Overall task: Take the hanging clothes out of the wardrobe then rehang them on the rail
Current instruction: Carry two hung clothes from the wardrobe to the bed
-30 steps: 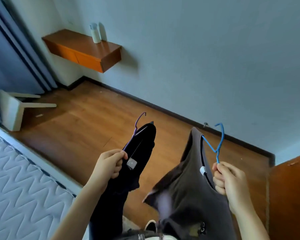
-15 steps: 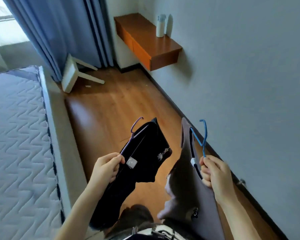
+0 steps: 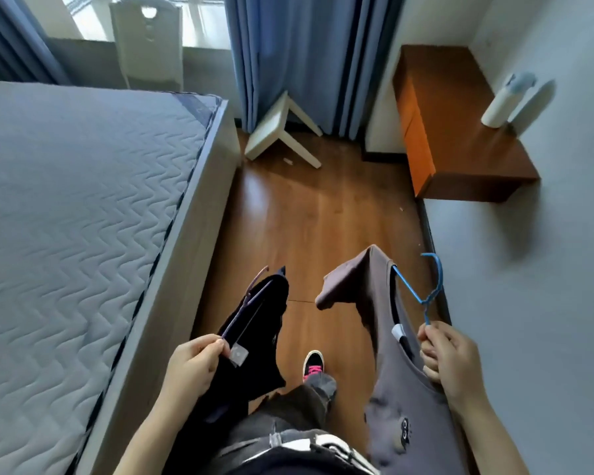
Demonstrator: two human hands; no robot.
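Black garment (image 3: 258,323) in left hand (image 3: 192,365), grey garment (image 3: 374,296) in right hand (image 3: 450,361)

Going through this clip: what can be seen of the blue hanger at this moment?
The blue hanger is thin and looks like coated wire. Its open hook curves at the top, catches on nothing and points away from the person. Below the twisted neck, one arm slants into the neckline of the grey garment that hangs from it; the other arm is hidden. The right hand grips it just under the neck and holds it above the floor.
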